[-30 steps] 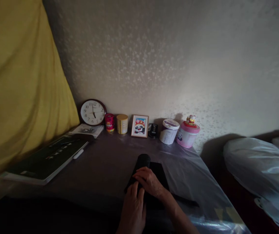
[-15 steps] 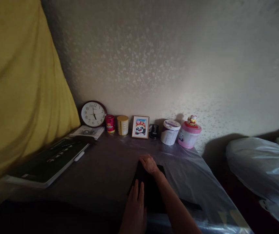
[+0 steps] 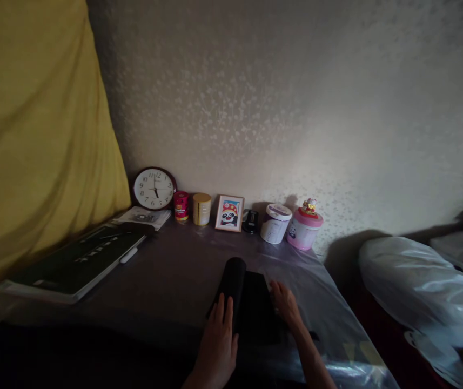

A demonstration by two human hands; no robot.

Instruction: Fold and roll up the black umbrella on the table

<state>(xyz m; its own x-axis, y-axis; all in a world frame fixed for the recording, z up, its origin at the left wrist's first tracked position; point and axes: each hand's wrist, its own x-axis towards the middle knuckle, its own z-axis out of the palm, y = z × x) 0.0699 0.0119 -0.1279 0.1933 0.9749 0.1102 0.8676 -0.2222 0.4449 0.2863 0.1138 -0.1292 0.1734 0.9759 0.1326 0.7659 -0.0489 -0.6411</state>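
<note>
- On the bench (image 3: 182, 270), we have the black sheet (image 3: 255, 302), part curled, part flat.
- We rest our left hand (image 3: 217, 340) on the curl, fingers straight, open.
- We hold our right hand (image 3: 286, 302) by the flat part's right edge, fingers bent; can't tell if gripping.
- Step, we judge: handling the curl.
- Next move likely calls for steady left contact, even right-edge control.

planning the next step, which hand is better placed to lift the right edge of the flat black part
Probably the right: the right hand is at that edge of the flat black part, while the left hand lies across on the black roll.
</note>
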